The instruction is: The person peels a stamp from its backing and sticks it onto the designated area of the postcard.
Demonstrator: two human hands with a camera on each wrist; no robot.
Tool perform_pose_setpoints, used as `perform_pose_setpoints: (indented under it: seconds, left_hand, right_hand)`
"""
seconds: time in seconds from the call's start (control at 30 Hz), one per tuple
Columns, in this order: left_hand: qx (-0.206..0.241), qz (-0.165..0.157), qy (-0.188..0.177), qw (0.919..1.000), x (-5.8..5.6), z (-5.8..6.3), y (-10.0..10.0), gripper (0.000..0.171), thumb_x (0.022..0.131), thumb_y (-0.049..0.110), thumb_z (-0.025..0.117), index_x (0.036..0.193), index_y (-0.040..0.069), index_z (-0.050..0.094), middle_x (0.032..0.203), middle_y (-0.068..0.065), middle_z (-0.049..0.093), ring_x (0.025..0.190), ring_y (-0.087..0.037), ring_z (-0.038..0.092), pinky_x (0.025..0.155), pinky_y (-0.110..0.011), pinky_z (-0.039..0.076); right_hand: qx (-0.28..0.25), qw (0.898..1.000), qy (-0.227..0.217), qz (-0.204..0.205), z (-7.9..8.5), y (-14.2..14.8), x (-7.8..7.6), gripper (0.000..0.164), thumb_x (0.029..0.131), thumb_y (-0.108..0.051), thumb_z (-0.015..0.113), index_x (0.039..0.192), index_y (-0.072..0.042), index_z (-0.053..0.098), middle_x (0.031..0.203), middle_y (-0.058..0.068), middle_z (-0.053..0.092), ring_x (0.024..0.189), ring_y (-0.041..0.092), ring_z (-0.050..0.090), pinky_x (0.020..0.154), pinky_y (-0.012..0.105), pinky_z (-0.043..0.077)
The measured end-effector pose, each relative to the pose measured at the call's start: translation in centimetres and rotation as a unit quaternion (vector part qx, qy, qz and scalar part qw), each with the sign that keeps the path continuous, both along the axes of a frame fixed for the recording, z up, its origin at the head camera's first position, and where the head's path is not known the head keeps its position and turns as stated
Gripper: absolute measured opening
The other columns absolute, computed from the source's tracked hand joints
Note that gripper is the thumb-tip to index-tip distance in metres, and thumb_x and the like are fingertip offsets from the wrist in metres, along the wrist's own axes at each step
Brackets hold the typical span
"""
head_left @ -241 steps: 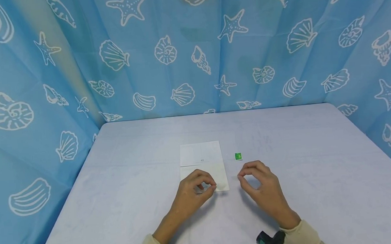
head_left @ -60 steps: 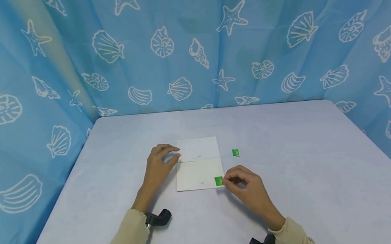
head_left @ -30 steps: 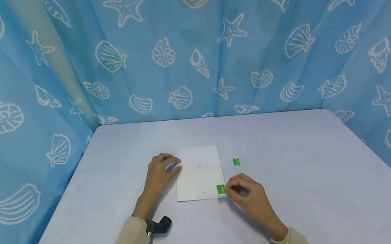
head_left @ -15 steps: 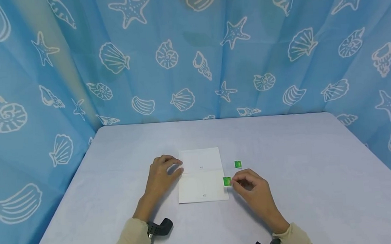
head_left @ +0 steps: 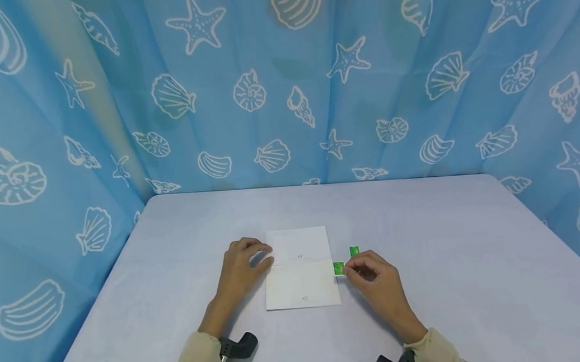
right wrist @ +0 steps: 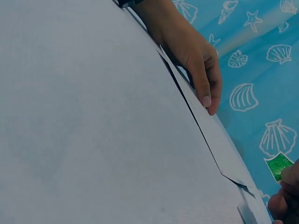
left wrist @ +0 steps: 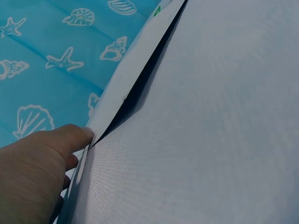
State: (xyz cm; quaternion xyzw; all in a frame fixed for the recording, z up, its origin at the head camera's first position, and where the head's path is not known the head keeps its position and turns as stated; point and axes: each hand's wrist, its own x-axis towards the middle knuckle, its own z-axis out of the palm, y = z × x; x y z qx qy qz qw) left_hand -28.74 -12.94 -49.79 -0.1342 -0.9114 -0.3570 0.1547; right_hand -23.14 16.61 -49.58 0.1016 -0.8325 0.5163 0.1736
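Note:
A white card (head_left: 297,284) lies unfolded on the table, a crease across its middle and a tiny printed mark on each half. Between thumb and index finger my right hand (head_left: 378,281) pinches a small green stamp (head_left: 339,268) with a white border, over the card's right edge near the crease. In the right wrist view the stamp (right wrist: 278,164) is tilted, raised above the card. My left hand (head_left: 239,270) touches the card's left edge; the left wrist view has its thumb (left wrist: 74,137) at the card's corner. Behind my right fingers a second green stamp (head_left: 354,250) is partly hidden.
The white-covered table (head_left: 450,237) extends on both sides of the card. A blue curtain (head_left: 285,108) with white shell and starfish drawings hangs along its back and sides. Black wrist cameras (head_left: 240,347) sit at both sleeves.
Eight seconds ago the left hand was over the card; it now touches the left edge. The right hand has moved the stamp from the card's lower right corner up to the right edge.

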Motion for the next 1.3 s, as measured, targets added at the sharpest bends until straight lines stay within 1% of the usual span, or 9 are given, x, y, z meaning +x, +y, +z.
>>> perform_pose_setpoints:
  seconds: [0.17, 0.27, 0.33, 0.47, 0.6, 0.73, 0.87, 1.07, 1.3]
  left_hand:
    - [-0.005, 0.002, 0.001, 1.0, 0.0, -0.1, 0.1, 0.018, 0.085, 0.02, 0.082, 0.102, 0.017, 0.077, 0.111, -0.003, 0.064, 0.114, -0.029, 0.053, 0.099, -0.05, 0.041]
    - [-0.008, 0.003, 0.008, 0.9999, 0.0, 0.0, 0.1, 0.019, 0.085, 0.019, 0.082, 0.102, 0.016, 0.077, 0.111, -0.003, 0.064, 0.114, -0.03, 0.054, 0.1, -0.051, 0.04]
    - [-0.009, 0.003, 0.009, 0.9999, 0.1, 0.0, 0.1, 0.019, 0.085, 0.02, 0.082, 0.102, 0.016, 0.077, 0.111, -0.003, 0.064, 0.114, -0.029, 0.054, 0.1, -0.051, 0.04]
    - [-0.009, 0.004, 0.01, 0.9999, 0.1, -0.1, 0.1, 0.019, 0.085, 0.02, 0.082, 0.102, 0.017, 0.077, 0.111, -0.003, 0.065, 0.114, -0.029, 0.054, 0.1, -0.051, 0.041]
    - [-0.01, 0.005, 0.012, 0.9999, 0.1, -0.2, 0.0, 0.018, 0.085, 0.02, 0.082, 0.102, 0.017, 0.077, 0.11, -0.003, 0.065, 0.113, -0.029, 0.054, 0.099, -0.05, 0.041]
    - [-0.009, 0.007, 0.011, 0.9999, 0.0, -0.1, 0.0, 0.018, 0.085, 0.02, 0.082, 0.101, 0.018, 0.077, 0.111, -0.003, 0.064, 0.113, -0.028, 0.054, 0.1, -0.05, 0.041]
    - [-0.008, 0.006, 0.008, 0.9999, 0.0, 0.0, 0.0, 0.018, 0.085, 0.02, 0.082, 0.101, 0.017, 0.077, 0.111, -0.003, 0.064, 0.113, -0.028, 0.054, 0.101, -0.05, 0.04]
    - [-0.009, 0.001, 0.015, 0.9998, 0.0, 0.0, 0.1, 0.018, 0.084, 0.019, 0.082, 0.102, 0.016, 0.077, 0.11, -0.003, 0.065, 0.113, -0.029, 0.054, 0.1, -0.05, 0.041]
    - [-0.014, 0.007, 0.023, 0.9996, 0.0, -0.1, 0.0, 0.019, 0.084, 0.019, 0.083, 0.101, 0.017, 0.077, 0.11, -0.002, 0.065, 0.112, -0.028, 0.054, 0.098, -0.049, 0.042]
  right_hand:
    - [0.013, 1.0, 0.0, -0.005, -0.4, 0.2, -0.7, 0.005, 0.089, -0.016, 0.078, 0.09, -0.014, 0.074, 0.093, -0.006, 0.064, 0.08, 0.013, 0.061, 0.069, 0.023, 0.053]
    - [0.018, 1.0, 0.001, -0.003, -0.5, 0.3, -1.2, 0.011, 0.091, -0.021, 0.077, 0.092, -0.011, 0.074, 0.093, -0.006, 0.064, 0.08, 0.013, 0.062, 0.069, 0.023, 0.053]
    - [0.017, 1.0, 0.0, -0.001, -0.5, 0.3, -1.5, 0.01, 0.091, -0.022, 0.077, 0.092, -0.012, 0.074, 0.094, -0.006, 0.064, 0.08, 0.013, 0.061, 0.069, 0.023, 0.053]
    - [0.013, 1.0, -0.006, 0.001, -0.4, 0.3, -1.8, 0.007, 0.091, -0.02, 0.077, 0.092, -0.013, 0.074, 0.095, -0.006, 0.065, 0.082, 0.013, 0.062, 0.071, 0.023, 0.053]
    - [0.014, 1.0, -0.011, 0.001, -0.3, 0.2, -2.1, 0.01, 0.091, -0.021, 0.077, 0.092, -0.012, 0.074, 0.095, -0.006, 0.065, 0.084, 0.013, 0.062, 0.073, 0.023, 0.053]
    - [0.018, 1.0, -0.016, -0.003, -0.3, 0.1, -2.6, 0.01, 0.09, -0.021, 0.078, 0.092, -0.012, 0.074, 0.095, -0.005, 0.065, 0.083, 0.014, 0.062, 0.072, 0.023, 0.053]
    - [0.02, 1.0, -0.016, -0.006, -0.3, 0.0, -3.1, 0.007, 0.09, -0.019, 0.078, 0.092, -0.013, 0.075, 0.094, -0.005, 0.065, 0.082, 0.013, 0.061, 0.071, 0.023, 0.052]
    - [0.019, 1.0, -0.021, -0.001, -0.1, 0.0, -3.7, 0.004, 0.091, -0.018, 0.076, 0.093, -0.014, 0.075, 0.095, -0.004, 0.065, 0.084, 0.013, 0.063, 0.073, 0.022, 0.053]
    - [0.023, 0.999, -0.028, -0.005, 0.0, -0.3, -4.2, 0.003, 0.09, -0.016, 0.077, 0.092, -0.013, 0.075, 0.095, -0.004, 0.065, 0.083, 0.014, 0.062, 0.072, 0.022, 0.052]
